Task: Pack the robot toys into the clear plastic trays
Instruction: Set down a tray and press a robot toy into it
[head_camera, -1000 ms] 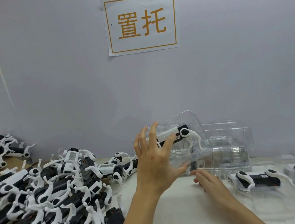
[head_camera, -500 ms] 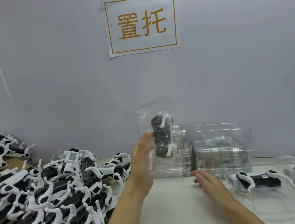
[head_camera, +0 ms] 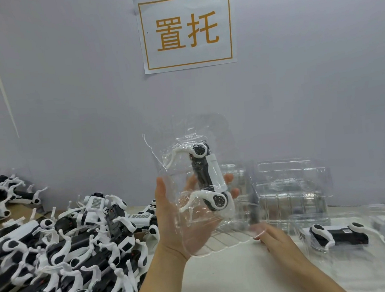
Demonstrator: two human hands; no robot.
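One robot toy point(head_camera: 206, 179) sits upright in the clear plastic tray point(head_camera: 193, 226) you hold raised at the centre of the frame. Its body is black with a white panel down the right side, and a round white hip joint with a dark centre shows at the top and at the bottom. From each joint a thin white leg curves off to the left. The tray is glossy and transparent, so your palm shows through its lower part.

Your left hand point(head_camera: 170, 230) grips the tray from behind and below, thumb up along its left edge, fingertips curling round its right edge beside the toy. Your right hand point(head_camera: 277, 242) lies lower right of centre on the white table point(head_camera: 231, 276), fingers relaxed and straight, their tips just at the tray's lower right corner; whether they touch it you cannot tell.

Filling the lower left of the frame is a heap of loose robot toys point(head_camera: 63, 248), black and white. Behind your right hand stands a stack of empty clear trays point(head_camera: 291, 191). At the right edge, a packed tray point(head_camera: 336, 236) lies flat with a toy inside. High on the wall hangs a white sign point(head_camera: 187, 28) with orange characters.
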